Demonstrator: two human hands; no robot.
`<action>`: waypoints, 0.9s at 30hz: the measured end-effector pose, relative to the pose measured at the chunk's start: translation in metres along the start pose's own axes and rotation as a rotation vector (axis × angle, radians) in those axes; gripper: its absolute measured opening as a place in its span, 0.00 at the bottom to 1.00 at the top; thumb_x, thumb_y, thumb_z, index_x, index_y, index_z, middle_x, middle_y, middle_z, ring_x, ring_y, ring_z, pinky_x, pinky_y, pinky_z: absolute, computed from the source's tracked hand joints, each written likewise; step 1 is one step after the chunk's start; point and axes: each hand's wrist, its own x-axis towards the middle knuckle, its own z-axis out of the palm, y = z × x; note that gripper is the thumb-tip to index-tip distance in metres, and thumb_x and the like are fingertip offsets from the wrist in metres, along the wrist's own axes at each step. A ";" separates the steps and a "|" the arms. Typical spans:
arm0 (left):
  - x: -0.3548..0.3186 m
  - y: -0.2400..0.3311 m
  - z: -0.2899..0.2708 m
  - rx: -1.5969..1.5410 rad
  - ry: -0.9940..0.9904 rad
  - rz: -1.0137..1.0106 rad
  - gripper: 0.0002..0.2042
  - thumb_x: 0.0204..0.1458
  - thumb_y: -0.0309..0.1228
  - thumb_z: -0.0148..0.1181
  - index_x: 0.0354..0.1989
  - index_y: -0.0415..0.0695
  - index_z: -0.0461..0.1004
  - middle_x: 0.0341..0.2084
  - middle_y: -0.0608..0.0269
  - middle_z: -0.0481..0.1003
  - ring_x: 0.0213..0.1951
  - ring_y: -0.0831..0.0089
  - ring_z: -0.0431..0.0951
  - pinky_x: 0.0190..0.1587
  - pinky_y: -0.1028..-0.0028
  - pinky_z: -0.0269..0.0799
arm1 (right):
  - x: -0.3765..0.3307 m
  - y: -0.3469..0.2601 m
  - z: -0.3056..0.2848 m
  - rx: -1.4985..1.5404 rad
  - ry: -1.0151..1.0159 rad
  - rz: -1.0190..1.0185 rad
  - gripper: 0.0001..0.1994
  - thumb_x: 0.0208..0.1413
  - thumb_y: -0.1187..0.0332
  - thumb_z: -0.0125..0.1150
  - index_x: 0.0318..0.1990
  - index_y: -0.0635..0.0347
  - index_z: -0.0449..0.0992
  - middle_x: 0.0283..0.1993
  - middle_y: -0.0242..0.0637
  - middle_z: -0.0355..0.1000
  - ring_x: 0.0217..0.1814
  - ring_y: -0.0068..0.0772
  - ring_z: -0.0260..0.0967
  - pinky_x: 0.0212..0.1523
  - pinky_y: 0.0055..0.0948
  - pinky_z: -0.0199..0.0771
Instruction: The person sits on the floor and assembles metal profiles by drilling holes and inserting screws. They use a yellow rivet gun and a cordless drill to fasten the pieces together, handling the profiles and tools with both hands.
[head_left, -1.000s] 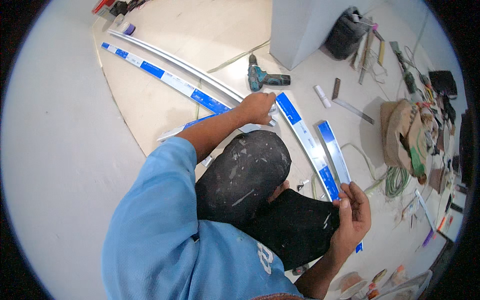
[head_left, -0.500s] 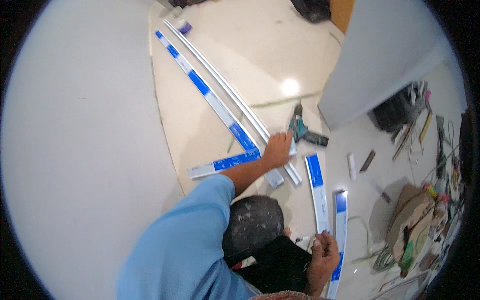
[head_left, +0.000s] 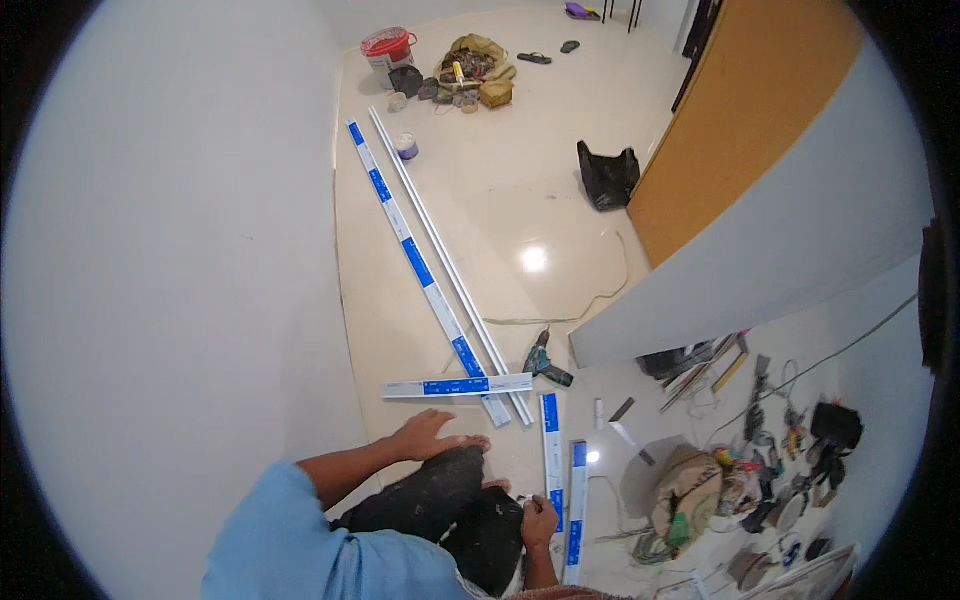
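Observation:
My left hand (head_left: 428, 438) is open, fingers spread, beside my knee and just below a short white strip with blue printed film (head_left: 460, 386). That strip lies crosswise over the lower ends of a long blue-and-white strip (head_left: 417, 262) and a long white profile (head_left: 440, 240). Low at centre, my right hand (head_left: 540, 522) is closed, with a small whitish bit showing at its fingertips; its kind is too small to make out. Next to it lie two more blue-and-white strips, one nearer (head_left: 552, 440) and one further right (head_left: 577, 500). A teal-and-black cordless drill (head_left: 547, 365) rests by the short strip's right end.
A grey wall (head_left: 180, 250) bounds the left. Wall and orange-brown door panel (head_left: 745, 110) stand right. A black bag (head_left: 608, 177), a red-lidded bucket (head_left: 388, 55) and a debris sack (head_left: 475, 60) sit farther off. Tools and a brown sack (head_left: 688, 490) clutter the lower right.
My left hand has come off the short strip and drawn back left toward my knee. The short strip now lies more level. The view has tilted up, showing more floor beyond.

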 end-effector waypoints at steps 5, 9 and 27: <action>-0.089 -0.007 -0.083 -0.456 -0.010 -0.185 0.36 0.75 0.58 0.47 0.67 0.30 0.75 0.62 0.38 0.78 0.65 0.45 0.76 0.73 0.55 0.66 | -0.058 0.021 -0.090 -0.469 -0.140 -0.031 0.16 0.59 0.59 0.71 0.47 0.62 0.87 0.44 0.53 0.86 0.49 0.60 0.85 0.55 0.52 0.84; -0.104 -0.051 -0.141 -0.711 0.178 -0.383 0.37 0.72 0.58 0.52 0.68 0.30 0.74 0.57 0.34 0.82 0.61 0.50 0.81 0.67 0.57 0.72 | -0.069 -0.002 -0.135 -0.677 -0.251 0.198 0.15 0.58 0.57 0.72 0.42 0.61 0.88 0.43 0.55 0.86 0.50 0.62 0.85 0.55 0.55 0.84; 0.083 -0.277 -0.362 -0.547 -0.047 -0.567 0.38 0.60 0.58 0.65 0.66 0.34 0.78 0.59 0.32 0.79 0.65 0.40 0.77 0.68 0.54 0.73 | 0.178 -0.479 0.052 -0.513 -0.250 0.067 0.19 0.61 0.55 0.70 0.50 0.59 0.88 0.48 0.50 0.87 0.53 0.57 0.85 0.57 0.50 0.83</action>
